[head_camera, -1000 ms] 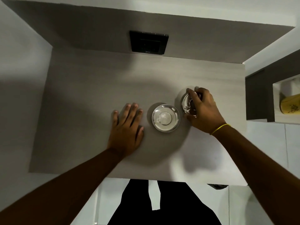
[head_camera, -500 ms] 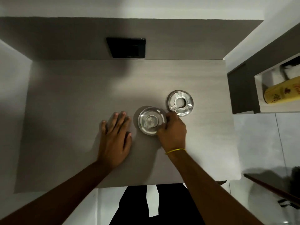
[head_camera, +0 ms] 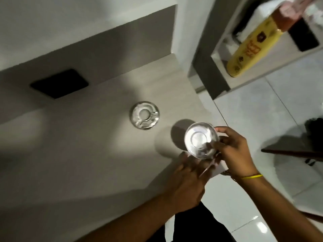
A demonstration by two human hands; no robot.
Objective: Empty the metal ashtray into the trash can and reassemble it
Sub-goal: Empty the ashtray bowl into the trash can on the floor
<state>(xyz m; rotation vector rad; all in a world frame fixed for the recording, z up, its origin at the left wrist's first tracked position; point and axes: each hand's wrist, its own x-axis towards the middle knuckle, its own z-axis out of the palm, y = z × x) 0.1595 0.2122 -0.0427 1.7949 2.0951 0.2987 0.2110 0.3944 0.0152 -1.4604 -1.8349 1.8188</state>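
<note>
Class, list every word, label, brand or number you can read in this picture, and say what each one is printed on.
Nothing can be quoted with certainty.
Yellow bottle on the shelf: large red lettering and small dark emblems, too blurred to read.
Ashtray bowl and ashtray lid: no markings visible.
Black wall plate: no text visible.

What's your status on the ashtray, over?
Right hand grips ashtray bowl, lifted off the table. Left hand just below it, fingers spread. Ashtray lid sits apart on table. Trash can not in view.

Yellow wristband [head_camera: 252, 176], bare forearms, black trousers [head_camera: 192, 227]
</note>
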